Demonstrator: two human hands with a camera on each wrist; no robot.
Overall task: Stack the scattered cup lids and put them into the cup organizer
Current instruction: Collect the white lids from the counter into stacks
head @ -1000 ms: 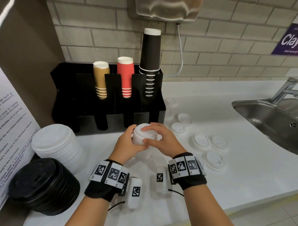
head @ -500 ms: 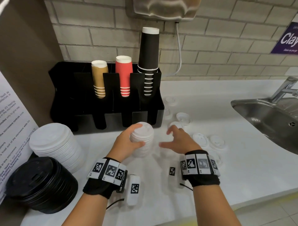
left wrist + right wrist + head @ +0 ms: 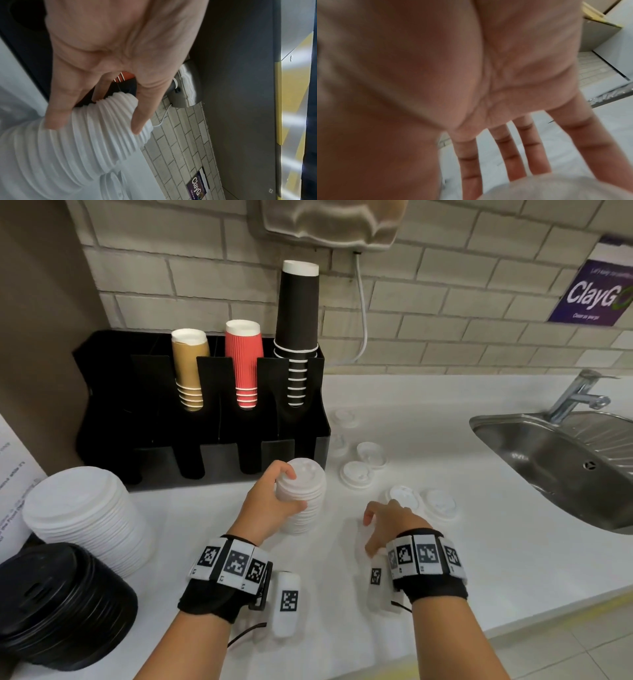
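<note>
White ribbed plastic makes the stack of cup lids (image 3: 301, 498), standing in front of the black cup organizer (image 3: 202, 419). The left hand (image 3: 270, 501) curls its fingers around the stack. Only the left wrist view shows each thin ridge up close. The right hand (image 3: 390, 525) has straight, spread fingers, holding nothing, near a loose round lid (image 3: 404, 496) right of the organizer.
</note>
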